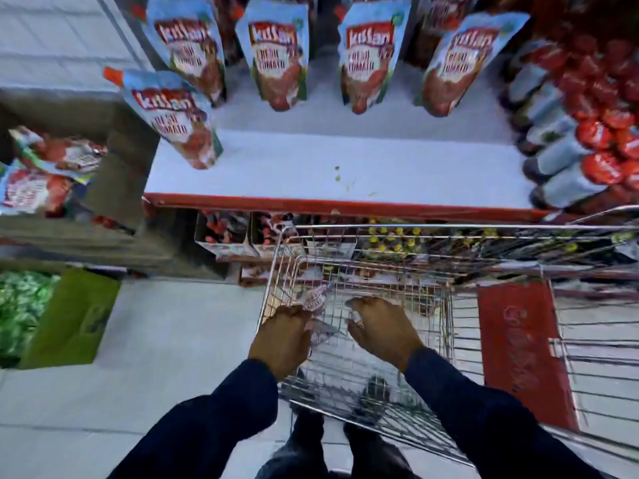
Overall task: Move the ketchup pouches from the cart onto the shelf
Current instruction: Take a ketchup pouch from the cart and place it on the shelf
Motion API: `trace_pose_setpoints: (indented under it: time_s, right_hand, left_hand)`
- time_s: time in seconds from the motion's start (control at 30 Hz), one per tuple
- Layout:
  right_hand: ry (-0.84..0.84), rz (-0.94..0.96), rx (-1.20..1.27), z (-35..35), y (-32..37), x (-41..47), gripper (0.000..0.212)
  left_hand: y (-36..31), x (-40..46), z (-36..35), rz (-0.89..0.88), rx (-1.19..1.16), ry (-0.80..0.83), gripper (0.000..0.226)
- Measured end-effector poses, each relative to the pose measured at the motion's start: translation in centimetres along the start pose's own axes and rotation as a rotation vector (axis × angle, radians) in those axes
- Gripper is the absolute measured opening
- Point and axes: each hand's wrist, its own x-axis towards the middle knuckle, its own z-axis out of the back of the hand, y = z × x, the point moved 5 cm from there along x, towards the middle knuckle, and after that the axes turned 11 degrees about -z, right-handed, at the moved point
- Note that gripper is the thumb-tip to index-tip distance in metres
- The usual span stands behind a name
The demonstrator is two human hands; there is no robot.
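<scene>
While both hands were down in the cart: quick rundown.
Left hand: fingers closed on a ketchup pouch by the cart's left wall.
Right hand: fingers curled, couldn't tell if gripping anything.
Shelf: pouches stood along the back edge, one near the front-left corner.

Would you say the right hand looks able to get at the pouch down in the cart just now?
Probably yes: the right hand is already inside the open-topped cart, close beside the pouch, with nothing between.
</scene>
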Motion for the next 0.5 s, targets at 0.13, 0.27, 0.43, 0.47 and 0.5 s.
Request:
trace_pose_setpoints:
  time_s: [0.13,0.27,0.43,0.47,0.5]
  right_hand:
    - [0.132,-0.044,-0.005,-3.6,0.7,0.8,0.038]
    - [0.131,-0.065,-0.044,-5.7,0.8,1.8,0.023]
    - [0.071,-0.100,-0.052,-6.8,0.6,2.7,0.024]
    - [0.071,-0.105,-0.051,-6.9,0.5,2.8,0.024]
    - [0.071,-0.106,-0.047,-6.8,0.5,2.8,0.024]
  left_hand:
    - [0.7,0.7,-1.1,0.042,-0.060,0.071,0.046]
    - [1.3,1.4,-1.9,0.035,-0.018,0.107,0.054]
    - [2.0,1.9,-2.9,0.032,-0.015,0.113,0.044]
    - [2.1,1.9,-3.0,0.029,-0.020,0.111,0.044]
    - [2.1,1.9,-3.0,0.030,-0.024,0.106,0.045]
